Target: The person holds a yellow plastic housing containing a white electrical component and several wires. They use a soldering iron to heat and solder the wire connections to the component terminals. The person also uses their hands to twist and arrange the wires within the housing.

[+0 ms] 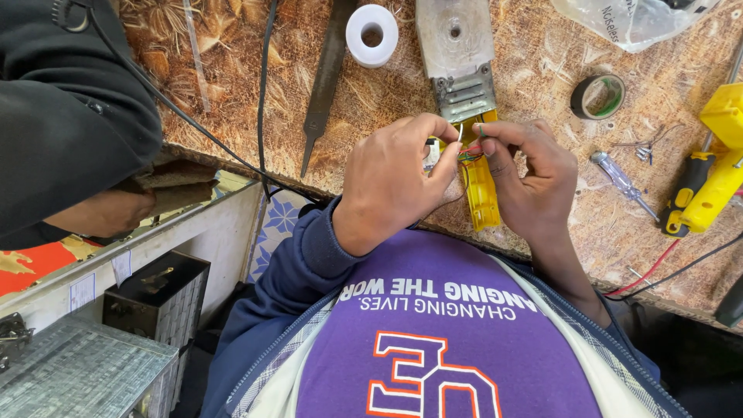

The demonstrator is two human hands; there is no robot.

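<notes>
Head view: chipboard counter [542, 70], yellow tool housing [480, 190] lying at its near edge, long axis running away from the person toward the grey metal head [458, 54]. Housing open, coloured wires [467, 153] exposed, so wiring looks unfinished. Left hand [391, 182] fingers pinch a small white part [431, 153]; right hand [526, 182] fingers pinch the wires.

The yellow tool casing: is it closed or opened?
Opened: the yellow casing lies as a bare half-shell, coloured wires exposed between both hands.
</notes>
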